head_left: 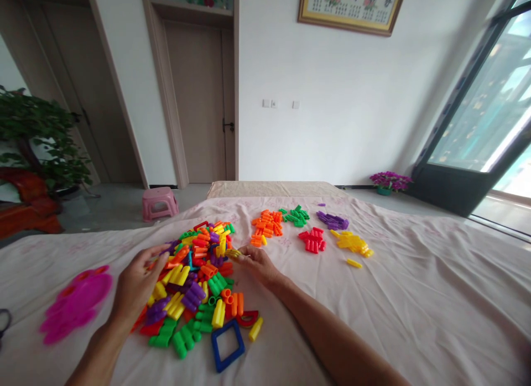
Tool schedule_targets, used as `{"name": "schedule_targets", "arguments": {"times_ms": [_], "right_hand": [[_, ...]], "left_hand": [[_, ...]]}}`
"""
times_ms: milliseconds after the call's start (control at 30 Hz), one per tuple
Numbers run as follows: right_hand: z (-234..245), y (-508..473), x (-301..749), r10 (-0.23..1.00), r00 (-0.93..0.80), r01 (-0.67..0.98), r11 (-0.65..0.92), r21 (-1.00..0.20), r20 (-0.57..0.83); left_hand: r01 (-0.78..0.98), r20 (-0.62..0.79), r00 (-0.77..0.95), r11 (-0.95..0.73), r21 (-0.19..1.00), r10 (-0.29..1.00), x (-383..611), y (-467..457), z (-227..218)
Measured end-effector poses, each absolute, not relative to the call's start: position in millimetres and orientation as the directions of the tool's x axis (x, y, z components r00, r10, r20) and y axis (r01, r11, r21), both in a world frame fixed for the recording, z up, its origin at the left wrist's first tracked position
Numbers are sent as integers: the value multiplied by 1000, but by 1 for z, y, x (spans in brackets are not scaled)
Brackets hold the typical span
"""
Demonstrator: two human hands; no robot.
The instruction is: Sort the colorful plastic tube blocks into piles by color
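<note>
A mixed heap of coloured plastic tube pieces (194,281) lies on a pale pink sheet (415,308) before me. My left hand (136,283) rests on the heap's left edge, fingers curled over some pieces. My right hand (257,262) sits at the heap's right edge, pinching a yellow piece (233,254) between its fingertips. Farther back lie sorted little piles: orange (266,227), green (297,215), purple (332,220), red (312,240) and yellow (353,243). One yellow piece (354,262) lies alone near the yellow pile.
A blue square frame (227,345) and a red curved piece (248,318) lie at the heap's near side. A magenta flat plate (74,306) lies at left. Beyond the bed stand a pink stool (159,202), a potted plant (37,137), doors and a glass door at right.
</note>
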State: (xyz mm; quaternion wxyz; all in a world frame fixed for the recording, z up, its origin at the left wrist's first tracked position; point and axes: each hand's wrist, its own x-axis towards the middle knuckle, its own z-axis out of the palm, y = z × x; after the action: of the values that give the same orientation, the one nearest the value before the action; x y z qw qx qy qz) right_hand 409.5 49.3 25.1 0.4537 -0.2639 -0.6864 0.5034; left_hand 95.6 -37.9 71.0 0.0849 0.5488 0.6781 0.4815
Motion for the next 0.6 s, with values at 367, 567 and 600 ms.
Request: {"name": "schedule_targets", "arguments": {"times_ms": [367,567,600], "right_hand": [[53,18,401,652,-609,-13,562,-827,452],[50,15,397,672,-582,-42,537,-843,457],[47,17,398,706,-552,-30,515,-857,444]], "left_hand": [[818,598,276,-511,266,753,188,-44,72],[827,581,219,-466,316,784,189,-46,71],[834,570,171,-426,350,804,185,-46,74]]}}
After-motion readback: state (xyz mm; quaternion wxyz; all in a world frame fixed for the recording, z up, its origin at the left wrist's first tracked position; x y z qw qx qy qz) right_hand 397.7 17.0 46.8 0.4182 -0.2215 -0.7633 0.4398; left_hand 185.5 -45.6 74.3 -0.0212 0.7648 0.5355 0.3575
